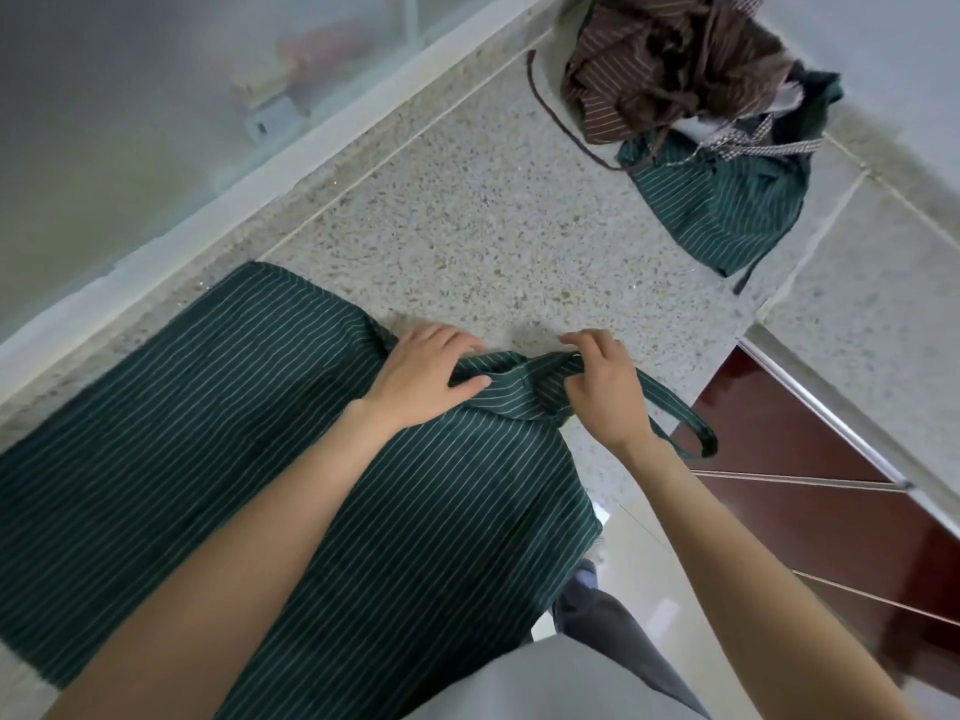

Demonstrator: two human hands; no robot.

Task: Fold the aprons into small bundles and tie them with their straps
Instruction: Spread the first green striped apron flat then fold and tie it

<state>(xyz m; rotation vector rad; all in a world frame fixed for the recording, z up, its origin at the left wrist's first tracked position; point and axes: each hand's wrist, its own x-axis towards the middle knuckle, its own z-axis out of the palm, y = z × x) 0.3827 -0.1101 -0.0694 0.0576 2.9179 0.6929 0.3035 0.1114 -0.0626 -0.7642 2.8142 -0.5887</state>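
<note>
A dark green apron with thin white stripes (218, 407) lies spread flat on the speckled stone counter (467, 226), part of it hanging over the front edge. My left hand (421, 376) presses flat on its narrow upper end, fingers spread. My right hand (602, 381) pinches a folded-over bit of that same end between thumb and fingers. A green strap loop (680, 413) trails from the apron past the counter's edge on the right.
At the far right corner lies a heap of other aprons: a brown striped one (665, 70) on top of a green striped one (727, 200), with loose straps. A frosted window (130, 122) runs along the left. Dark red cabinet fronts (831, 485) stand below right.
</note>
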